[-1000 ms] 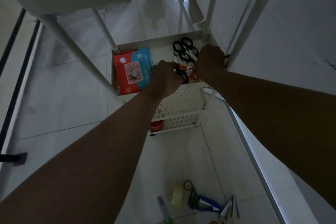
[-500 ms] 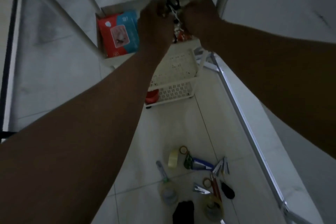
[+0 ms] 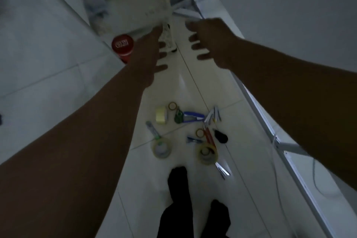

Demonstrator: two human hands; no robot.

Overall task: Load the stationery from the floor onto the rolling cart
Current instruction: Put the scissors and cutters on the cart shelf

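Hands (image 3: 152,52) apart above bare floor (image 3: 179,87)

We see the rolling cart (image 3: 135,4) at the far end of the floor (image 3: 48,44), a round tin (image 3: 122,46) below its near-left corner. Nearer us, tape rolls (image 3: 161,148), a stapler (image 3: 193,117) and pens (image 3: 212,115) lie clustered on the floor, right of our left arm.

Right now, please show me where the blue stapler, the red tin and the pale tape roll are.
blue stapler (image 3: 193,117): head view, on its blue top arm.
red tin (image 3: 122,45): head view, on its lid.
pale tape roll (image 3: 161,115): head view, on its outer side.
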